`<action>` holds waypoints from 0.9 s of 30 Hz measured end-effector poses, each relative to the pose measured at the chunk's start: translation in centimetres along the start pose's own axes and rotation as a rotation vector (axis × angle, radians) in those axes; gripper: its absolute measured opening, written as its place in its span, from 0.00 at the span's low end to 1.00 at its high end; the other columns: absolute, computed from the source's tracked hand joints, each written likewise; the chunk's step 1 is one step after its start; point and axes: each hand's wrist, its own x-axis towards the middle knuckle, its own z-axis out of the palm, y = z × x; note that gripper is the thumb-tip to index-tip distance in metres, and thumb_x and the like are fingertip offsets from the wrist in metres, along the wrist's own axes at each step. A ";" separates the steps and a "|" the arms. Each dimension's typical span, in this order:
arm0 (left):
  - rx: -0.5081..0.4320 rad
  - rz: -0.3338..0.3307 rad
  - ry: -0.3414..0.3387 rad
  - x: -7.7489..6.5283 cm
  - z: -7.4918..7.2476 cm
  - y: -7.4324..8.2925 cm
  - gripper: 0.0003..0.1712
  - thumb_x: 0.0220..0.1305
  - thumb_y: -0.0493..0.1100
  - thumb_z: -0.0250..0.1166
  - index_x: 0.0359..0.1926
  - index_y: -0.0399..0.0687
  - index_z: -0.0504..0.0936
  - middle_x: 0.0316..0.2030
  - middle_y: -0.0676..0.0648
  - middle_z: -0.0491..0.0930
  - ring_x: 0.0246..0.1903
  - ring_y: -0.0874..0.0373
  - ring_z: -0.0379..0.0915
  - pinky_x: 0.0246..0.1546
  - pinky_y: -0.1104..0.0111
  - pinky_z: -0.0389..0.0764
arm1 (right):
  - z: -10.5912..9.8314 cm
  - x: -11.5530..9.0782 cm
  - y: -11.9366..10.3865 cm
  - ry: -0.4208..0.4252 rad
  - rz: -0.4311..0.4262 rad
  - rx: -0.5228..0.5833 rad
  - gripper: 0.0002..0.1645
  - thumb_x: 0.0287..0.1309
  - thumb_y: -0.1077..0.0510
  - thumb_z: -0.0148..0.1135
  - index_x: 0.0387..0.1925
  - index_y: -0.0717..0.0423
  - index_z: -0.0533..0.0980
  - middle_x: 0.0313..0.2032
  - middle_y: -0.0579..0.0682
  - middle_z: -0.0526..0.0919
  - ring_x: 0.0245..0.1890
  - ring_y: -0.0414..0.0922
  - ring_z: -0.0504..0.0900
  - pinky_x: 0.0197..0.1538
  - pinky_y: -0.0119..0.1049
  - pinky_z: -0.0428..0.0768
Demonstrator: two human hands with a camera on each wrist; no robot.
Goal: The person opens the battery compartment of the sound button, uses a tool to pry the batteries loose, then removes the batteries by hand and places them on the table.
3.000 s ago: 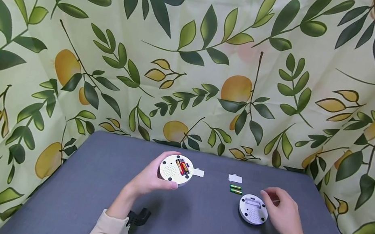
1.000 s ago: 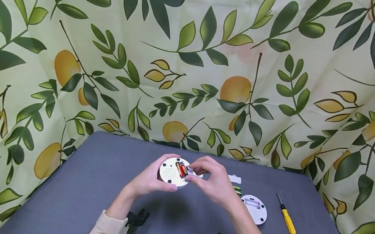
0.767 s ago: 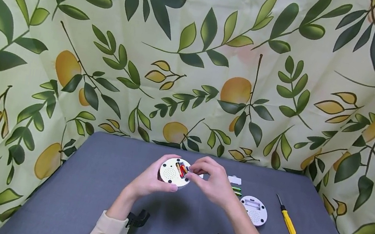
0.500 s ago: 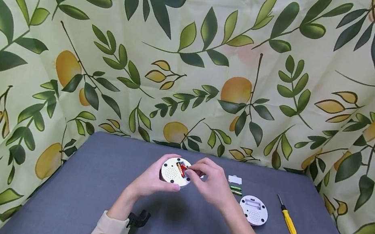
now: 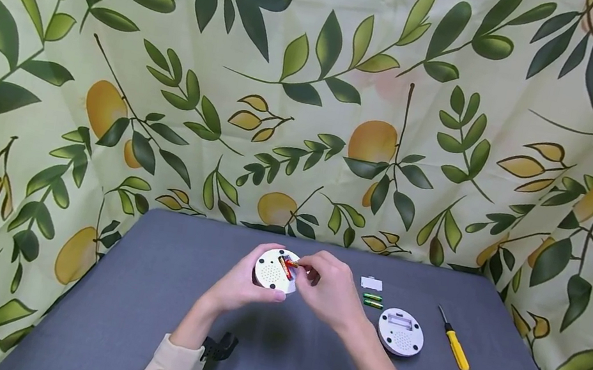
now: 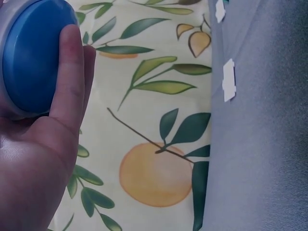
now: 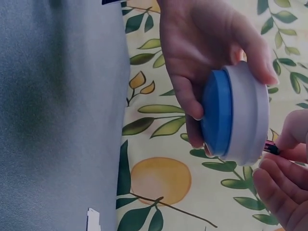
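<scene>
My left hand grips a round white buzzer by its rim, raised over the table with its battery side facing me. On its other side is a blue dome, seen in the left wrist view. One red battery lies in the buzzer's compartment. My right hand pinches another red battery by its end, tilted out at the compartment. In the right wrist view that battery shows as a dark end between thumb and fingers, beside the white casing.
On the grey table, a second white buzzer lies at right, its compartment bare. Behind it are two green batteries and a white battery cover. A yellow screwdriver lies farther right. Another cover shows in the left wrist view.
My right hand came from beside the screwdriver at right to the held buzzer, then lifted one end of a red battery out of its compartment. My left hand stays nearly still.
</scene>
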 end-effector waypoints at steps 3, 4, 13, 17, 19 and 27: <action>-0.006 0.001 -0.002 0.0 0.0 0.1 0.48 0.53 0.34 0.77 0.71 0.43 0.62 0.58 0.37 0.72 0.49 0.49 0.76 0.46 0.65 0.82 | -0.2 -0.1 0.3 0.033 0.028 0.043 0.07 0.51 0.71 0.70 0.33 0.61 0.85 0.29 0.46 0.82 0.26 0.37 0.77 0.30 0.29 0.79; -0.005 0.001 -0.001 0.0 0.0 0.1 0.48 0.53 0.34 0.77 0.71 0.43 0.62 0.58 0.37 0.72 0.49 0.49 0.76 0.46 0.65 0.82 | -0.3 -0.1 0.4 0.043 0.043 0.060 0.07 0.51 0.71 0.69 0.34 0.61 0.85 0.29 0.47 0.82 0.26 0.38 0.78 0.31 0.29 0.80; 0.014 0.001 0.029 0.0 -0.4 0.2 0.50 0.51 0.34 0.78 0.72 0.36 0.60 0.57 0.36 0.73 0.48 0.49 0.75 0.47 0.67 0.80 | -1.3 -0.9 2.2 0.131 0.210 0.215 0.09 0.54 0.71 0.68 0.37 0.59 0.86 0.32 0.47 0.85 0.28 0.39 0.80 0.33 0.34 0.82; 0.025 -0.001 0.054 -0.1 -0.6 0.2 0.49 0.50 0.34 0.78 0.71 0.39 0.63 0.56 0.38 0.73 0.49 0.50 0.75 0.47 0.68 0.79 | -1.4 -1.2 3.5 0.141 0.313 0.312 0.09 0.57 0.70 0.68 0.39 0.58 0.86 0.34 0.51 0.86 0.29 0.40 0.81 0.35 0.30 0.81; 0.024 -0.003 0.059 -0.1 -0.6 0.3 0.50 0.49 0.34 0.78 0.72 0.39 0.62 0.57 0.37 0.73 0.49 0.49 0.75 0.48 0.68 0.79 | -1.3 -1.4 4.2 0.130 0.394 0.389 0.09 0.59 0.69 0.68 0.41 0.60 0.86 0.34 0.54 0.86 0.29 0.42 0.83 0.35 0.30 0.80; 0.016 -0.008 0.054 -0.2 -0.8 0.4 0.51 0.49 0.34 0.77 0.72 0.38 0.61 0.57 0.37 0.72 0.49 0.50 0.76 0.48 0.67 0.79 | 0.5 -2.0 7.4 0.083 0.604 0.534 0.08 0.60 0.70 0.65 0.42 0.67 0.84 0.33 0.64 0.85 0.31 0.56 0.87 0.37 0.34 0.83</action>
